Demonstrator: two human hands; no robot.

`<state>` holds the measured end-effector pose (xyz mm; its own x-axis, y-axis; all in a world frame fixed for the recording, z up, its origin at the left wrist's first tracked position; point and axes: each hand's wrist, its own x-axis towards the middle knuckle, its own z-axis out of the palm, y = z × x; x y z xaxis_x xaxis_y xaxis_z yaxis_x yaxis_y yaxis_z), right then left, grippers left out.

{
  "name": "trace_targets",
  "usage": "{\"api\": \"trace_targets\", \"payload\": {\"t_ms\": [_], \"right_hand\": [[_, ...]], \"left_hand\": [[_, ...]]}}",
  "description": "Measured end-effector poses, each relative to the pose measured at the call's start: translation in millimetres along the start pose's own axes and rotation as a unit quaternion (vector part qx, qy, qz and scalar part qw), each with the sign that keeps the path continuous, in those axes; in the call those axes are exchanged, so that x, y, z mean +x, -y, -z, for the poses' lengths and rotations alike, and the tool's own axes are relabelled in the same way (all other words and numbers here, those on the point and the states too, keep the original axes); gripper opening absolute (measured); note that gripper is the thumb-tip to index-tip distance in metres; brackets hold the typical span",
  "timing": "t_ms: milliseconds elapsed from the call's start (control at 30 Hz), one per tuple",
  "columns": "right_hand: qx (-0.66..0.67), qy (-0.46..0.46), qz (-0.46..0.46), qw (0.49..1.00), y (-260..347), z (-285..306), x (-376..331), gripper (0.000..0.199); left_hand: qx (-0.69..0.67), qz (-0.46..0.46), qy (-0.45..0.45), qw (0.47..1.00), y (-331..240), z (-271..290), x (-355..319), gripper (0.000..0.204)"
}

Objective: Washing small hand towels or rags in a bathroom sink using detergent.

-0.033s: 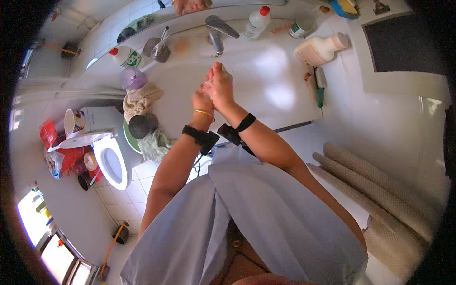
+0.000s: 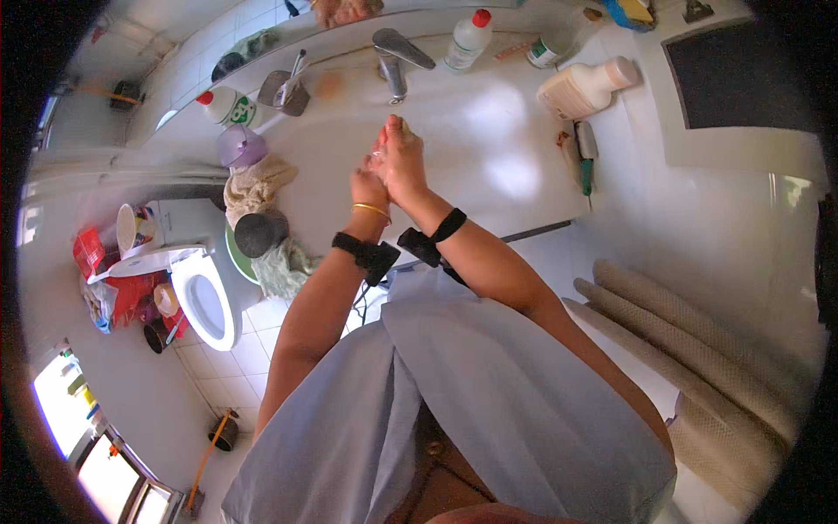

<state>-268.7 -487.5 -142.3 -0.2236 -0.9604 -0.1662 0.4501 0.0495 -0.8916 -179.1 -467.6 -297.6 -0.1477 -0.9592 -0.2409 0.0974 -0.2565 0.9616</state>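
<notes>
Both my hands meet over the white sink basin [image 2: 476, 170], just below the faucet [image 2: 395, 83]. My right hand [image 2: 403, 162] lies against my left hand [image 2: 368, 185], its thumb side up, and the fingers of the two wrap round each other. Some fingers are hidden in the clasp. A whitish wet gleam, perhaps lather, shows between the palms. On the left wrist is a yellow bangle [image 2: 373, 208]. Black straps with small boxes circle both forearms. Whether water runs from the spout I cannot tell.
Along the back rim stand a grey toothbrush cup [image 2: 290, 98] and a red-capped bottle [image 2: 469, 44]. A cream bottle [image 2: 580, 90] and a green-handled brush [image 2: 585, 157] lie at the right. Cloths [image 2: 255, 185] bunch at the left rim, near the toilet [image 2: 208, 301]. Rolled mats [image 2: 690, 341] lean lower right.
The whole view has shifted very slightly. My hands stay clasped together below the faucet, with the left fingers moved a little against the right hand.
</notes>
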Motion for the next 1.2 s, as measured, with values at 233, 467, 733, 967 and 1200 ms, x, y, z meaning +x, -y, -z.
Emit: {"api": "trace_targets", "payload": {"t_ms": [233, 467, 733, 967, 1200], "right_hand": [[-0.414, 0.101, 0.340, 0.838, -22, 28, -15, 0.035], [-0.543, 0.086, 0.092, 0.830, 8, 129, -31, 0.034], [-0.815, -0.084, 0.038, 0.572, 80, 301, -60, 0.067], [-0.813, -0.042, 0.153, 0.561, 64, 241, -64, 0.077], [-0.676, 0.185, 0.241, 0.671, -8, 124, -71, 0.058]], "left_hand": [[-0.344, 0.097, 0.226, 0.906, -64, 18, -9, 0.058], [-0.152, 0.221, 0.079, 0.960, -103, 20, -50, 0.065], [0.329, -0.010, 0.031, 0.944, -69, 88, -95, 0.025], [0.460, -0.063, 0.010, 0.885, -112, 107, -161, 0.032], [0.621, -0.024, -0.148, 0.769, -99, 139, -216, 0.044]]}}
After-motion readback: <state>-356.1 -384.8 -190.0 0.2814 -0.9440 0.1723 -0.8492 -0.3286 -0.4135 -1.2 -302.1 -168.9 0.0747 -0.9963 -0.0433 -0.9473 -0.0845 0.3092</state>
